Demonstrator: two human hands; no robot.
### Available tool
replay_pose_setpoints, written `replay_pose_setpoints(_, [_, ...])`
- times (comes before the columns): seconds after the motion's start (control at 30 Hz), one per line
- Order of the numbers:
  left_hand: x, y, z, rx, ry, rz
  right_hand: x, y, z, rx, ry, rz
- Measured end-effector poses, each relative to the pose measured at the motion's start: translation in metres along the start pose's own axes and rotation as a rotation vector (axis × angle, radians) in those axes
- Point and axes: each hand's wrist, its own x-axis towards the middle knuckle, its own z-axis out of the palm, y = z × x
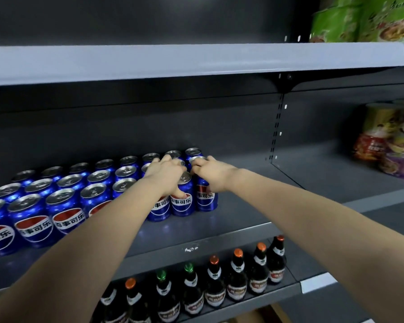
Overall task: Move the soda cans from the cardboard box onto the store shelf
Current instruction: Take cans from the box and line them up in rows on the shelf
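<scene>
Blue, slick aluminium: soda cans (65,206) packed in rows on the shelf (243,220). Left hand (166,173) curled round one front can (182,203), right hand (211,176) curled round the end can (205,199). Likely full, weighty, easily dented; best gripped round the body.

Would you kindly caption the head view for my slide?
Left hand and right hand grip blue soda cans on the grey shelf.

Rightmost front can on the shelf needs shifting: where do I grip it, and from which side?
Grip the rightmost front can round its upper wall, from the right-front: it stands upright, its left side crowded by the neighbouring can, its right side exposed. The right hand covers its top.
</scene>
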Motion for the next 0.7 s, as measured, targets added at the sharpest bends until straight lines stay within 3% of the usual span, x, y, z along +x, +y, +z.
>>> replay_pose_setpoints(0.4, [0.008,-0.007,0.028,-0.341,-0.144,-0.046,0.0,0.002,0.004,0.144,0.016,0.043])
replay_pose_setpoints(0.5, [0.004,-0.005,0.034,-0.298,-0.084,-0.069,-0.004,0.0,0.01,0.262,0.055,0.105])
replay_pose_setpoints(0.7, [-0.017,0.006,0.035,-0.109,0.014,-0.162,-0.027,-0.014,0.028,0.27,0.126,0.153])
